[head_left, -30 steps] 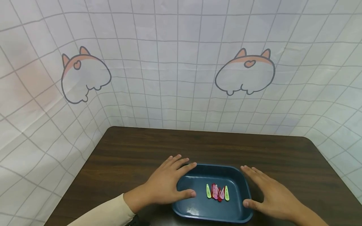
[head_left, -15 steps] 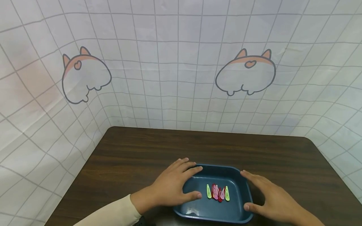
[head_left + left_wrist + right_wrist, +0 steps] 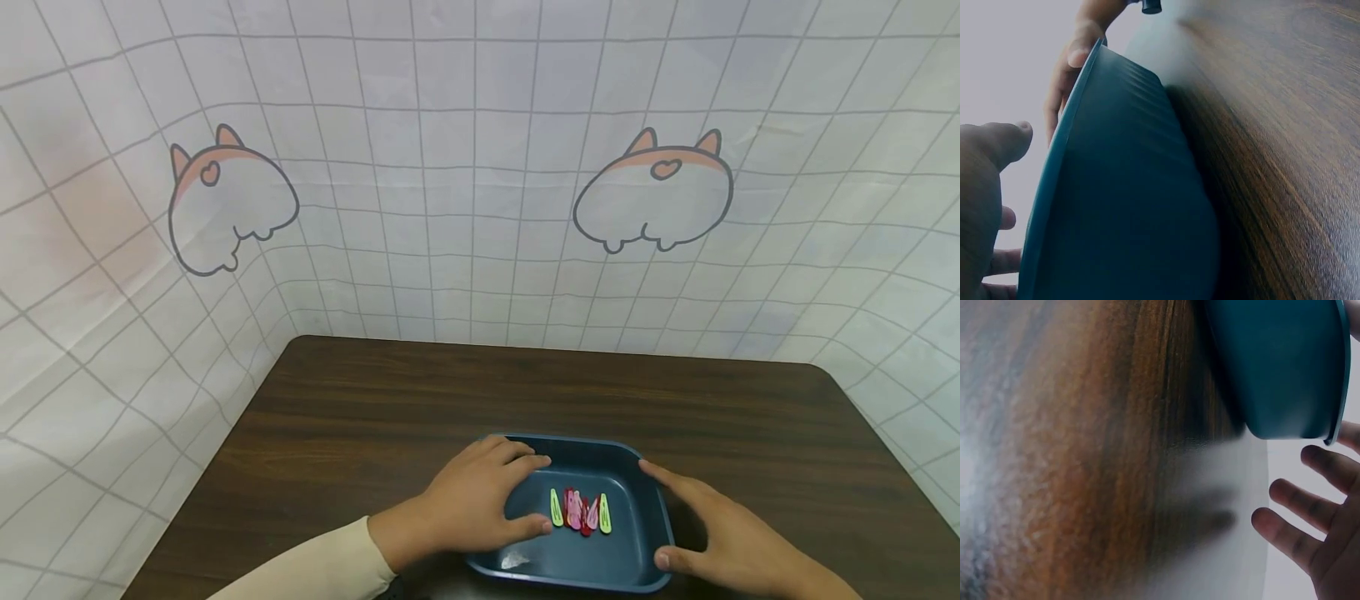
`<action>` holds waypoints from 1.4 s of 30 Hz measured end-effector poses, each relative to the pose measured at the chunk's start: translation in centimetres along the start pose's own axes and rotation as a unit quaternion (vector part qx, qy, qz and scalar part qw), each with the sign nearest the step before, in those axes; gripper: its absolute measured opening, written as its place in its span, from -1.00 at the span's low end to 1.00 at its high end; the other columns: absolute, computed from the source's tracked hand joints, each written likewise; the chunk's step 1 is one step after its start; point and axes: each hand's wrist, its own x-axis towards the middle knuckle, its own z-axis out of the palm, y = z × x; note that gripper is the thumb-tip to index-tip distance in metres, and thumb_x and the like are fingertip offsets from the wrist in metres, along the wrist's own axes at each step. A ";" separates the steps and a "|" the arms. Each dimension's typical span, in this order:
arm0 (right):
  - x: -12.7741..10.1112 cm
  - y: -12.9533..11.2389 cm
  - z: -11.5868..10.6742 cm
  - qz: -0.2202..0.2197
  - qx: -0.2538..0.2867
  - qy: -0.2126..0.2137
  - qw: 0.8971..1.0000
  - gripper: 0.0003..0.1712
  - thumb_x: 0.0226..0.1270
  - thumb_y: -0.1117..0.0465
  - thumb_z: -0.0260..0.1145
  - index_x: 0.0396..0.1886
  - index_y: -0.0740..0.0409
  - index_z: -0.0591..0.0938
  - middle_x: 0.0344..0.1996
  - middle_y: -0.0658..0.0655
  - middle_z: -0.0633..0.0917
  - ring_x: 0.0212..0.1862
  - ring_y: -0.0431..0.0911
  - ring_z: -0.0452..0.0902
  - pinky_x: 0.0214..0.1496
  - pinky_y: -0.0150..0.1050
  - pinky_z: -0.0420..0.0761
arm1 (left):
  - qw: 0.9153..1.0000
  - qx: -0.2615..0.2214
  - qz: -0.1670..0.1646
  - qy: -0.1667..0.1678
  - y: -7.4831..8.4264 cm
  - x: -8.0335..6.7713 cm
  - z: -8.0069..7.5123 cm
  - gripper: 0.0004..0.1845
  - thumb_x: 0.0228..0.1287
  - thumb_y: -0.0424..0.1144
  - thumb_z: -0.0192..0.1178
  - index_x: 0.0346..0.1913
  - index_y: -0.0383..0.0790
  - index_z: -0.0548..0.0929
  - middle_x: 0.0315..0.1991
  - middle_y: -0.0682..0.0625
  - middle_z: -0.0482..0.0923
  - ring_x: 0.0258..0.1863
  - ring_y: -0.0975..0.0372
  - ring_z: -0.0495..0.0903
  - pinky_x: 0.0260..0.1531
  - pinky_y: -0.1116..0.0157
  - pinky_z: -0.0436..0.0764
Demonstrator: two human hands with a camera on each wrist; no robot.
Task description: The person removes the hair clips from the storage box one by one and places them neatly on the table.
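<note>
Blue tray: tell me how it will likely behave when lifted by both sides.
The blue tray looks like rigid moulded plastic, so it should probably hold its shape. It holds only a few small hair clips, so it is likely light. The clips lie loose on a smooth floor and may slide if it tilts. The left hand and right hand flank it.

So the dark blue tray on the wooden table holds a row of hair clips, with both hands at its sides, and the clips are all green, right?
Not quite. The head view shows the hair clips are mixed: a green one at each end, pink and red ones between. The rest stands: they lie in the dark blue tray on the wooden table, with the left hand and right hand at its sides.
</note>
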 end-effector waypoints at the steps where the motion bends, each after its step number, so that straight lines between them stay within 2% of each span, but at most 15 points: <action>1: 0.0 0.0 0.0 0.000 0.004 -0.003 1.000 0.10 0.15 -0.35 0.48 0.63 -0.39 0.15 0.43 0.32 0.40 0.30 0.44 0.39 -0.08 0.48 0.54 | 1.000 0.002 -0.002 -0.003 0.1 0.1 0.1 -0.18 0.36 0.51 -0.07 0.49 0.10 0.44 0.38 0.08 0.44 0.35 0.17 0.38 0.32 -0.02 0.41; 7: -0.3 0.3 0.1 -0.027 0.022 0.006 0.999 0.17 0.12 -0.30 0.53 0.65 -0.32 0.11 0.42 0.32 0.42 0.28 0.40 0.41 -0.04 0.47 0.52 | 1.000 0.009 -0.011 -0.017 0.4 0.7 0.6 -0.19 0.33 0.51 -0.01 0.47 0.12 0.46 0.34 0.11 0.47 0.32 0.18 0.41 0.26 0.00 0.47; 11: -0.5 0.4 0.4 -0.045 0.026 0.011 0.999 0.23 0.10 -0.23 0.58 0.66 -0.32 0.06 0.37 0.21 0.49 0.23 0.24 0.50 -0.02 0.32 0.60 | 0.999 0.012 -0.017 -0.026 0.6 1.1 0.9 -0.25 0.34 0.45 0.09 0.44 0.13 0.50 0.31 0.13 0.48 0.27 0.19 0.45 0.20 0.04 0.51; 14: -0.5 0.5 0.4 -0.050 0.032 0.005 0.998 0.25 0.11 -0.14 0.60 0.67 -0.31 0.03 0.36 0.22 0.49 0.22 0.22 0.51 -0.04 0.27 0.62 | 0.999 0.019 -0.023 -0.034 0.8 1.4 1.1 -0.29 0.31 0.41 0.16 0.40 0.14 0.54 0.28 0.15 0.51 0.22 0.21 0.48 0.16 0.08 0.54; 20: -0.5 0.6 0.4 -0.040 0.063 -0.020 0.997 0.23 0.17 -0.04 0.57 0.67 -0.37 -0.01 0.41 0.36 0.41 0.29 0.42 0.41 -0.08 0.46 0.55 | 0.997 0.041 -0.042 -0.046 1.2 1.9 1.3 -0.32 0.25 0.39 0.25 0.32 0.12 0.62 0.21 0.14 0.57 0.16 0.21 0.52 0.14 0.11 0.56; 27: -0.6 0.5 0.4 -0.019 0.076 -0.032 0.996 0.21 0.20 -0.04 0.55 0.67 -0.39 -0.03 0.42 0.38 0.40 0.29 0.45 0.41 -0.11 0.50 0.53 | 0.995 0.056 -0.060 -0.057 1.9 2.5 1.5 -0.34 0.22 0.36 0.31 0.28 0.10 0.65 0.18 0.12 0.59 0.12 0.20 0.54 0.08 0.12 0.58; 36: -0.7 1.0 0.8 -0.055 0.035 0.012 0.998 0.33 0.06 -0.09 0.63 0.69 -0.22 -0.02 0.38 0.29 0.47 0.23 0.32 0.49 -0.07 0.31 0.60 | 0.995 0.052 -0.066 -0.056 2.1 2.8 2.1 -0.36 0.18 0.34 0.36 0.25 0.11 0.68 0.13 0.11 0.61 0.06 0.21 0.56 0.01 0.15 0.61; 42: -0.6 1.1 0.9 -0.053 0.043 0.011 0.998 0.32 0.07 -0.09 0.62 0.68 -0.25 -0.01 0.38 0.30 0.47 0.24 0.31 0.49 -0.05 0.35 0.59 | 0.995 0.051 -0.075 -0.038 1.7 3.1 2.8 -0.37 0.08 0.37 0.42 0.17 0.15 0.74 0.00 0.12 0.63 -0.08 0.24 0.55 -0.16 0.24 0.62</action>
